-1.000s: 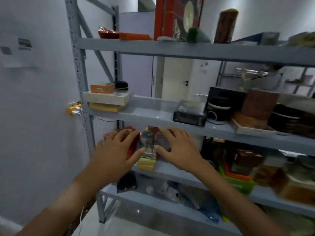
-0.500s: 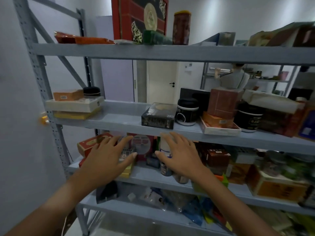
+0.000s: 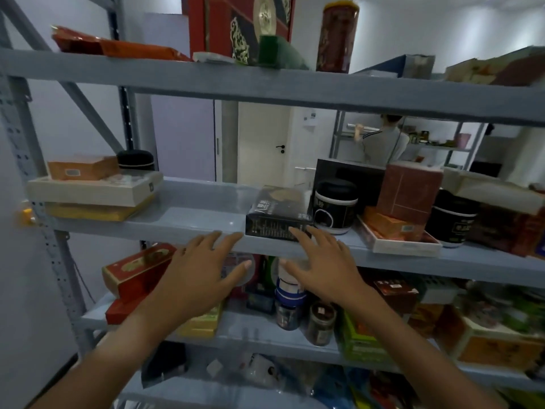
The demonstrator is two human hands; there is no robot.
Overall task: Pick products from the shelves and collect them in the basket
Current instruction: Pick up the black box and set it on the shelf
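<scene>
My left hand (image 3: 200, 270) and my right hand (image 3: 321, 267) are both raised in front of the grey metal shelving (image 3: 188, 214), fingers spread, holding nothing. Their fingertips reach the front edge of the middle shelf. A black box with white lettering (image 3: 278, 214) lies on that shelf just above my right fingertips. Behind my hands, on the shelf below, stand a white-and-blue container (image 3: 290, 290), a dark jar (image 3: 320, 321), a red box (image 3: 138, 273) and a yellow box (image 3: 203, 323). No basket is in view.
A black-and-white jar (image 3: 334, 206), a brown box (image 3: 408, 193) on a white tray (image 3: 398, 242) and stacked flat boxes (image 3: 94, 188) sit on the middle shelf. A red gift box (image 3: 236, 25) and a tall canister (image 3: 337, 36) stand on top. A person (image 3: 383, 140) stands at another shelf behind.
Both hands have risen from the lower shelf's products to the edge of the middle shelf, and the view has shifted right and closer to the shelving.
</scene>
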